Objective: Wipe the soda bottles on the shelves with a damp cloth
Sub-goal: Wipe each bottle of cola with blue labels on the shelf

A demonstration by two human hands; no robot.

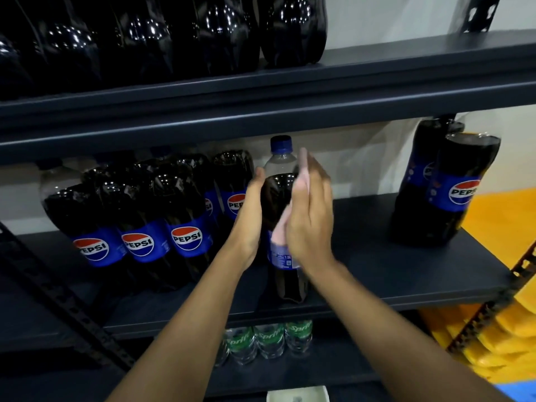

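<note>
dark metal shelf (377, 256), middle level: one cola bottle (279, 195) stands near the front edge between both hands. left hand (249, 219) steadies its side with flat fingers; right hand (311, 224) presses a pink cloth (303, 169) against it, fingers straight. a hard swipe could tip it off the edge or into the neighbouring bottles (185, 219).

A Pepsi bottle (280, 195) with a blue cap is stood upright near the front edge of the middle shelf (362, 256). Its left side is touched by the left grip (249, 210), fingers laid straight. A pink cloth (304, 169) is pressed against its right side by the right grip (311, 216). A row of Pepsi bottles (139, 227) is seen just to the left, and two wrapped bottles (446, 192) well apart on the right. Sprite bottles (269, 340) are seen on the shelf below.
</note>
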